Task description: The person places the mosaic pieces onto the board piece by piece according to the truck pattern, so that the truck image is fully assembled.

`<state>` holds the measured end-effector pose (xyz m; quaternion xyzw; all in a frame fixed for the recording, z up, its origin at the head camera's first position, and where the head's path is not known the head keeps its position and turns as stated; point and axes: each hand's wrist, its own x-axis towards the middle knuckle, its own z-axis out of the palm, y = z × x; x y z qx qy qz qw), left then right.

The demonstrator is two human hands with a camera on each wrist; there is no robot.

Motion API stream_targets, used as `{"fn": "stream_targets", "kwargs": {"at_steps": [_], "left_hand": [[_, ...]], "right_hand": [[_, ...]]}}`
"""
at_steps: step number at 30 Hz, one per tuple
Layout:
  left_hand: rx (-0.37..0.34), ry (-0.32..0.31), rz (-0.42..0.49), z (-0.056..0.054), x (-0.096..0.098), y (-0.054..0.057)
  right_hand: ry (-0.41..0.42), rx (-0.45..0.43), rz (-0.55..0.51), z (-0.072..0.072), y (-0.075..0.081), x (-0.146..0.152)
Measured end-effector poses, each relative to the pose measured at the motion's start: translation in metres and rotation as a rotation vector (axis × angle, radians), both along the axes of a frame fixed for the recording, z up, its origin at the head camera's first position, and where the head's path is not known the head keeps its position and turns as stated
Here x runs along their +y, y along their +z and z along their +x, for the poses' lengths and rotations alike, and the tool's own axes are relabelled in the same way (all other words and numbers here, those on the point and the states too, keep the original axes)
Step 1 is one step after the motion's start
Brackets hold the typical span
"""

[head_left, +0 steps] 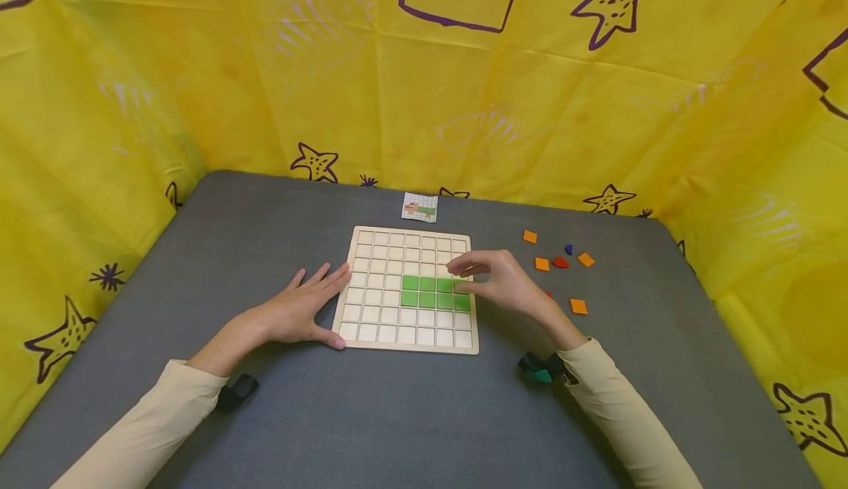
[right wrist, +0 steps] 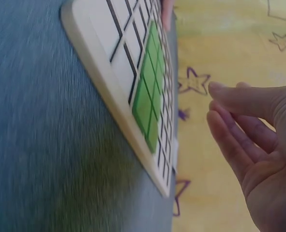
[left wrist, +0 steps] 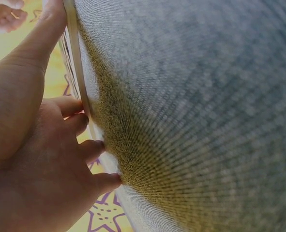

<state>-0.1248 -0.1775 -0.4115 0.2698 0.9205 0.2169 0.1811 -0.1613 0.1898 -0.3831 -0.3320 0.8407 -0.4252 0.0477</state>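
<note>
A square wooden grid board (head_left: 375,278) lies flat on the grey table. Two rows of green square tiles (head_left: 427,283) fill several of its cells toward the right side. My left hand (head_left: 298,314) rests at the board's left edge, its fingers spread and the thumb near the front corner; the left wrist view shows those fingertips (left wrist: 97,146) along the rim. Above the green tiles hovers my right hand (head_left: 500,281), with bent, relaxed fingers. Nothing shows between its thumb and fingers (right wrist: 223,128) in the right wrist view.
Right of the board lie several loose orange squares (head_left: 578,306), a red piece (head_left: 560,261) and a small blue piece (head_left: 568,250). A small printed picture card (head_left: 419,208) lies behind the board. Yellow patterned cloth (head_left: 411,91) surrounds the table's back and sides.
</note>
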Motion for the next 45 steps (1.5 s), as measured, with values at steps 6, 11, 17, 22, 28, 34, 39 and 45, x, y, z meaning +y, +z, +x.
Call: {"fn": "stream_targets", "kwargs": {"at_steps": [6,11,17,22,28,34,39,45], "left_hand": [[0.003,0.001,-0.005,0.0,0.0,0.0],[0.009,0.002,-0.004,0.0,0.0,0.001],[0.006,0.002,-0.002,0.0,-0.001,0.0],[-0.002,0.003,0.004,0.0,0.0,0.0],[-0.008,0.009,-0.006,0.0,0.001,0.001],[-0.01,0.01,-0.015,-0.001,0.002,0.001],[-0.004,0.008,-0.014,-0.001,0.002,0.001],[0.011,-0.006,0.009,0.0,0.0,0.001]], "right_hand": [[-0.078,-0.001,0.03,0.0,0.002,0.025],[-0.11,0.001,0.048,0.0,0.002,0.046],[-0.147,-0.084,0.041,0.001,0.001,0.068],[-0.161,-0.18,0.017,0.0,-0.003,0.085],[-0.154,-0.22,0.045,-0.008,-0.015,0.11],[-0.121,-0.234,0.1,-0.011,-0.019,0.122],[-0.095,-0.245,0.137,-0.01,-0.021,0.125],[-0.09,-0.234,0.138,-0.01,-0.026,0.124]]}}
